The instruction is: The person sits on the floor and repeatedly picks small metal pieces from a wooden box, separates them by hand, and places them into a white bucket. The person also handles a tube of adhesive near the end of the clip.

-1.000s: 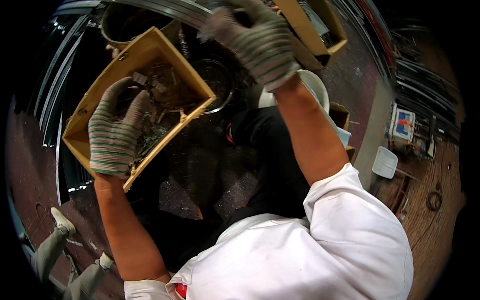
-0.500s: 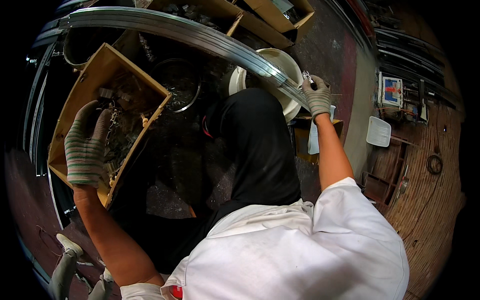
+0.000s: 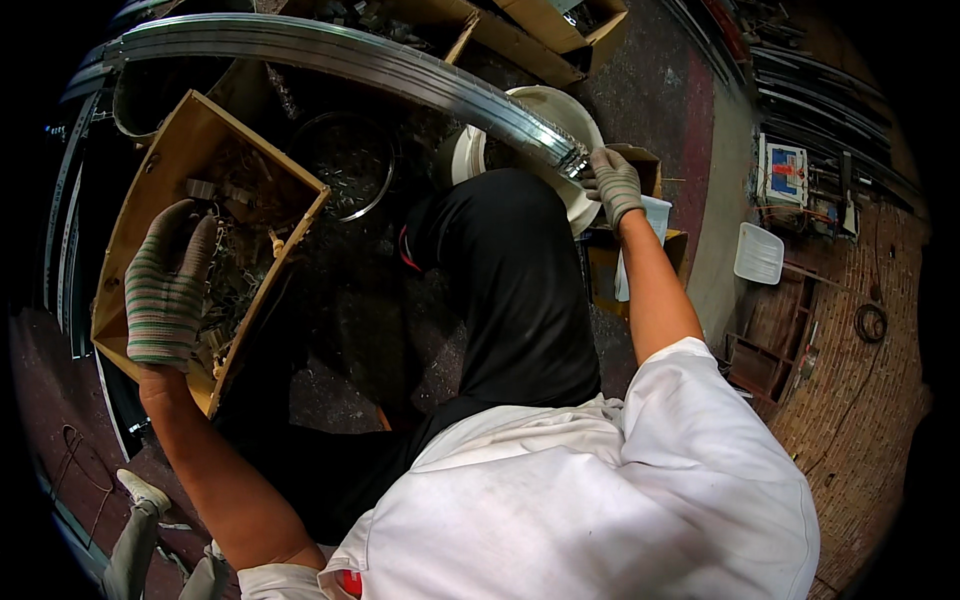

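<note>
My left hand (image 3: 168,285), in a striped knit glove, rests on the contents of an open wooden box (image 3: 150,200) of metal scraps at the left, fingers loosely curled on the scraps. My right hand (image 3: 612,183), also gloved, grips the near end of a long shiny metal strip (image 3: 340,55) that arcs from upper left to centre right. A white bucket (image 3: 560,115) sits just under that strip end. My black trousers and white shirt fill the middle and bottom.
A round metal bowl (image 3: 350,165) lies beside the wooden box. Cardboard boxes (image 3: 560,25) stand at the top. A white tray (image 3: 760,252) and small wooden boxes (image 3: 640,250) sit at the right by a brick floor. More metal strips (image 3: 65,240) lie along the left edge.
My right hand came down from high in the view to the right and took hold of the metal strip's end. The left hand has stayed on the wooden box.
</note>
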Action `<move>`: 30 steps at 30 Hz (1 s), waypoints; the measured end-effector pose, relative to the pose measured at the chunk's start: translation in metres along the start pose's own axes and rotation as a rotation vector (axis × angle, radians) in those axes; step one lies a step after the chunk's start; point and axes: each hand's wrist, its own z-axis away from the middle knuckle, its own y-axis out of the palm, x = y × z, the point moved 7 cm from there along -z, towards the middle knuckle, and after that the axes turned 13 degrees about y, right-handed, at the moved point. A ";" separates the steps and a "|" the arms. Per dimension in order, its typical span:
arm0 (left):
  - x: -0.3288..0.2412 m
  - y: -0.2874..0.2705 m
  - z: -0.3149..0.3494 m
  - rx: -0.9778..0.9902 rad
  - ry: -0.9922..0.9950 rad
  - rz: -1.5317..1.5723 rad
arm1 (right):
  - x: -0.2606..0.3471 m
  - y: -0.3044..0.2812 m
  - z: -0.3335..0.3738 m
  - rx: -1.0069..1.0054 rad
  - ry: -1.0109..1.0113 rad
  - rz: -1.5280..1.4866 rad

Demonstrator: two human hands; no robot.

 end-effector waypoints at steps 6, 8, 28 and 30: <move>0.002 0.003 0.000 0.047 -0.043 0.002 | 0.000 0.006 -0.003 0.086 -0.048 -0.001; 0.008 0.001 0.001 0.071 -0.065 0.011 | -0.001 0.002 -0.002 0.099 -0.026 -0.007; 0.009 0.006 0.005 0.138 -0.088 -0.027 | 0.002 0.008 0.008 0.139 0.187 -0.086; 0.013 0.007 0.005 0.140 -0.102 -0.009 | 0.003 0.017 0.013 0.139 0.152 -0.106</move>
